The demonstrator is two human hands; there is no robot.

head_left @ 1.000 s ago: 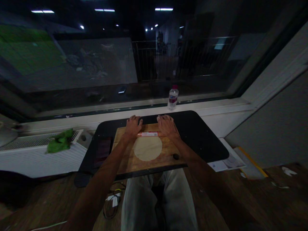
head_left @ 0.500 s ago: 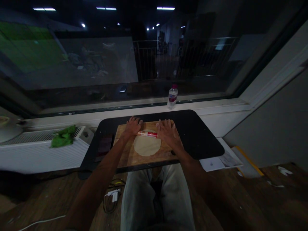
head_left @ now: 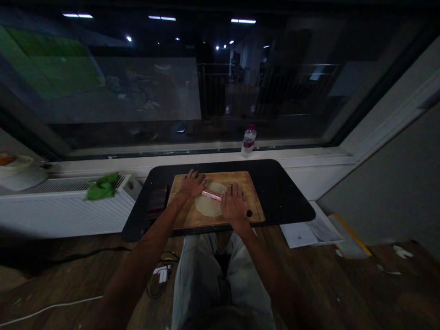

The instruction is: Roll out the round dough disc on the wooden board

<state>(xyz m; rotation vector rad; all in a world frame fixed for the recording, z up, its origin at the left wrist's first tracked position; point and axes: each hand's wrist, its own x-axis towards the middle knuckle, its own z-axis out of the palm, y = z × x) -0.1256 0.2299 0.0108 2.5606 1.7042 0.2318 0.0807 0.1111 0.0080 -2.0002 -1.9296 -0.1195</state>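
View from the head, read left to right. At the far left edge a white bowl (head_left: 15,166) stands above the white ribbed radiator (head_left: 51,206) and holds something orange, too dim to name. A crumpled green cloth (head_left: 101,187) lies on the radiator's top. A clear plastic water bottle with a dark red cap (head_left: 249,140) stands upright on the white window sill (head_left: 309,158), behind the table; its fill level cannot be told.

On the black rounded table (head_left: 285,195) a flat dark rectangular object (head_left: 156,206) lies just left of the rectangular wooden board (head_left: 256,195). The pale round disc of dough (head_left: 207,208) lies flat in the board's middle. The red-and-white cylindrical roller (head_left: 211,195) rests across the dough, tilted, with its left end further from the person. The left hand (head_left: 193,184) lies at the roller's left end and the right hand (head_left: 233,205) covers its right end; each grip is apart, with the fingers stretched flat and not curled around the roller. A small dark object (head_left: 249,213) sits on the board just right of the right hand.

White paper sheets (head_left: 309,233) lie on the wooden floor (head_left: 343,284) to the right.

The writing on the bottle label and the roller is too small to read.
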